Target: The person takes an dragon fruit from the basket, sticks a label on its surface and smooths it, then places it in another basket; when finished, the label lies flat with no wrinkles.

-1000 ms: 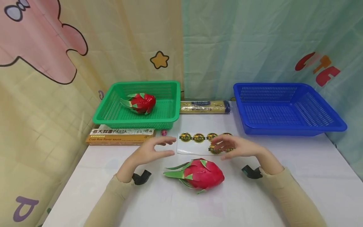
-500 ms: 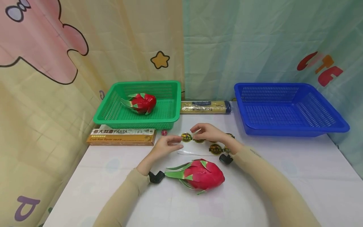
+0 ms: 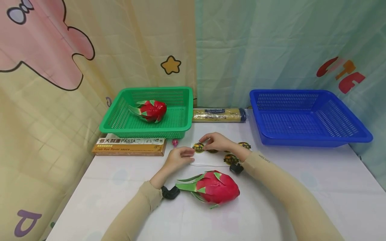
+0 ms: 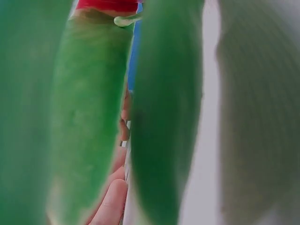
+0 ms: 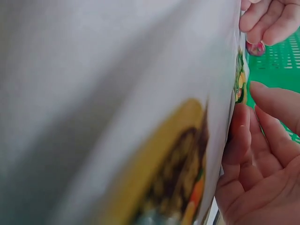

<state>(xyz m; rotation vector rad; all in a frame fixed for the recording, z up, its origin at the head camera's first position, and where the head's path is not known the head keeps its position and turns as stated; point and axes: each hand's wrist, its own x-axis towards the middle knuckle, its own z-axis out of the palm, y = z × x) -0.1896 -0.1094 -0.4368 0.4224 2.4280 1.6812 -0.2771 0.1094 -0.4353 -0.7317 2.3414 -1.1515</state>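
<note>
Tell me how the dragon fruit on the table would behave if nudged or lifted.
The dragon fruit would probably roll or rock, since its body is rounded. Its long green leaf tips may check that roll and would likely bend if squeezed, being thin and sticking out. Its smooth-looking red skin might prove slippery.

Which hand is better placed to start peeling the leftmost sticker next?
Probably the right hand: its fingertips are at that sticker's right edge. The left hand is at the left edge of the sheet, seemingly better suited to steadying it.
</note>
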